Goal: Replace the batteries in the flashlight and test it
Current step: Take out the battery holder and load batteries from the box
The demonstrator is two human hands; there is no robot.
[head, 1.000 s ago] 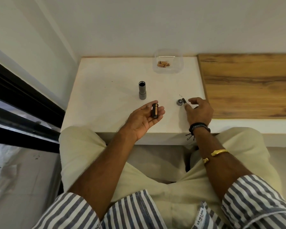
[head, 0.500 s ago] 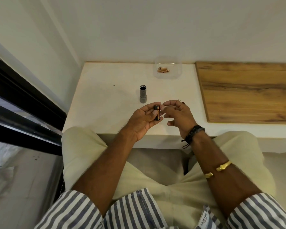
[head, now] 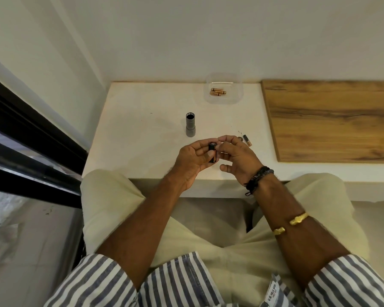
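Observation:
My left hand point(head: 191, 161) holds a black battery holder point(head: 212, 153) upright above the front of the white table point(head: 140, 134); copper-coloured cells show in its side. My right hand point(head: 238, 157) meets it from the right, thumb and forefinger pinching the holder's top end. The grey flashlight body point(head: 190, 127) stands on the table behind my hands, its open end up. A single loose battery point(head: 248, 141) lies on the table to the right of my right hand, next to a small round cap point(head: 240, 138) that my fingers partly hide.
A clear plastic container point(head: 238, 85) with a few copper batteries point(head: 217, 92) sits at the back of the table. A wooden board point(head: 330, 120) covers the surface to the right. A black window frame point(head: 31, 134) runs along the left. My knees are under the table's front edge.
My right hand left the loose battery beside the cap and moved left to the holder. My left hand closed on the holder and tipped it upright.

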